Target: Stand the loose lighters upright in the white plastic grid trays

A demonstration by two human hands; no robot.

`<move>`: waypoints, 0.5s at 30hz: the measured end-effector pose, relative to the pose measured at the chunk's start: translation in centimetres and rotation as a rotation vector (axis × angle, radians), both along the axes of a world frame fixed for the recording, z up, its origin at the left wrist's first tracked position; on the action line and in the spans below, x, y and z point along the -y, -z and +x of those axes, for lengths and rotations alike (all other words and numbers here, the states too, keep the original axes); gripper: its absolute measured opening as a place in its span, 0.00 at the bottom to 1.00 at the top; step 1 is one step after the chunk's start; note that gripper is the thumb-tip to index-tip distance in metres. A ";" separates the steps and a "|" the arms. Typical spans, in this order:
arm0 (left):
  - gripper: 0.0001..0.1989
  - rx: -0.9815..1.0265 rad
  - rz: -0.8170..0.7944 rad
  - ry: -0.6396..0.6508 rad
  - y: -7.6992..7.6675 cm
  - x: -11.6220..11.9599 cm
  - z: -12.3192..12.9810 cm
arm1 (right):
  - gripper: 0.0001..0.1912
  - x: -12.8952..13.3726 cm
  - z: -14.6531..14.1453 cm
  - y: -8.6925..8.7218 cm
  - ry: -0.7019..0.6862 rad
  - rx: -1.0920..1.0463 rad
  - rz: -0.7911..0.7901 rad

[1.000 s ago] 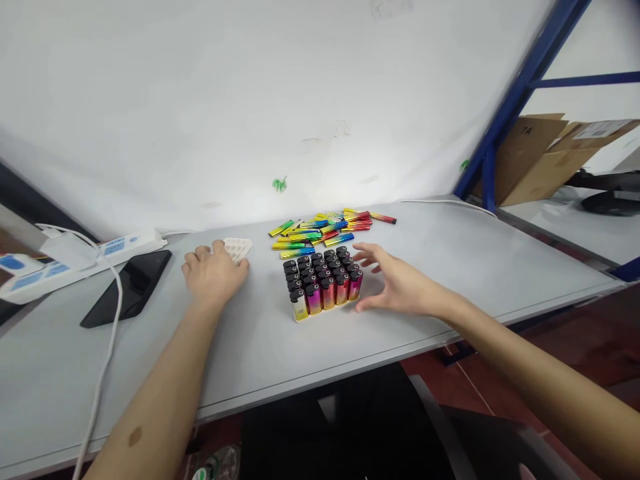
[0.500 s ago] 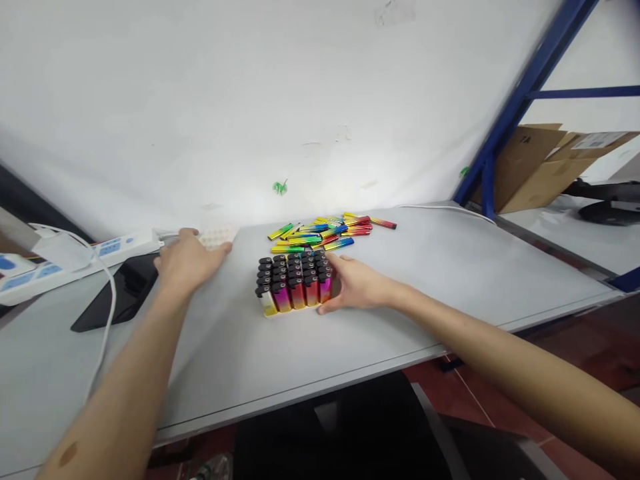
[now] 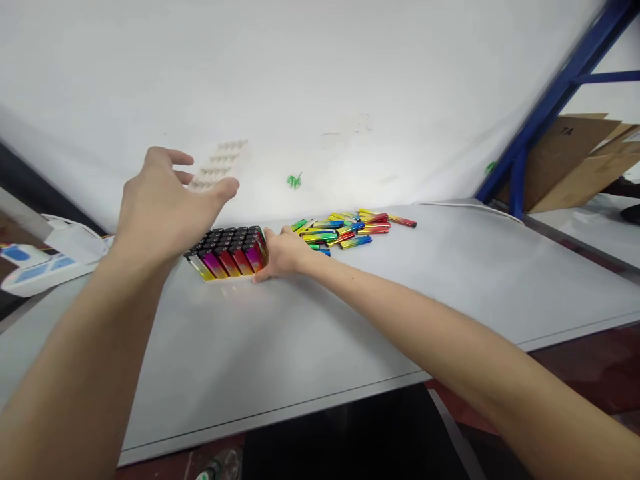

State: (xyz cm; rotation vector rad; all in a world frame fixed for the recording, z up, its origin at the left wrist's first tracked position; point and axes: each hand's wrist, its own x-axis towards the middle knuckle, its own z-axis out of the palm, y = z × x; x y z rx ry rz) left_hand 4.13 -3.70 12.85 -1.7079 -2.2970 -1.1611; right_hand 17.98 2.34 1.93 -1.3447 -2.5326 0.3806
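My left hand (image 3: 163, 200) is raised above the table and closed on a white plastic tray (image 3: 220, 163) with rows of small cells. The tray hangs tilted in front of the wall, between thumb and fingers. Below it, upright lighters (image 3: 227, 257) with black tops and shiny coloured bodies stand packed in rows in a white base. My right hand (image 3: 284, 253) grips this block of lighters at its right side, its thumb at the near lower corner. Just beyond that hand lies a loose pile of multicoloured lighters (image 3: 345, 228).
A white power strip (image 3: 55, 267) with plugs lies on the grey table (image 3: 320, 340) at left. A white cable (image 3: 465, 205) runs along the wall. At right stand a blue metal frame (image 3: 520, 177) and cardboard boxes (image 3: 560, 160).
My left hand has lifted the white tray off the table. My right hand has shifted the block of lighters leftward, away from the loose pile.
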 end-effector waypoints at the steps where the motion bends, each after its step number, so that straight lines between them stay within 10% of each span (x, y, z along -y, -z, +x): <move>1: 0.38 -0.008 0.007 0.017 0.0 0.0 0.3 | 0.46 -0.7 -0.7 -0.1 -0.006 0.023 0.010; 15: 0.34 -0.020 0.051 0.194 2.0 -0.2 1.3 | 0.42 -7.6 -4.2 -0.2 -0.043 -0.010 0.027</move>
